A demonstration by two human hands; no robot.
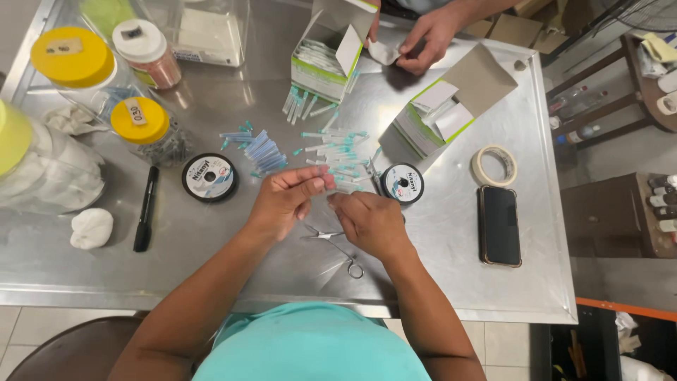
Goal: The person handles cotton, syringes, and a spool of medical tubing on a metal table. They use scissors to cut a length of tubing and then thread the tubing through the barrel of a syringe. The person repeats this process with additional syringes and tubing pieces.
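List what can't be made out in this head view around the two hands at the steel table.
- Item pinched between left hand and right hand: too small, covered by the fingers.
- Surgical scissors: tips hidden under the right hand.
- Yellow-lidded jar at the left: cut off by the frame edge.
- Other person's hand at the far side: arm cut off by the top edge.
- Open carton: contents shadowed, unclear.

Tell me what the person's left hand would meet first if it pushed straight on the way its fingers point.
Probably the right hand: the left hand points its fingers rightward, nearly touching it; depth is unclear.
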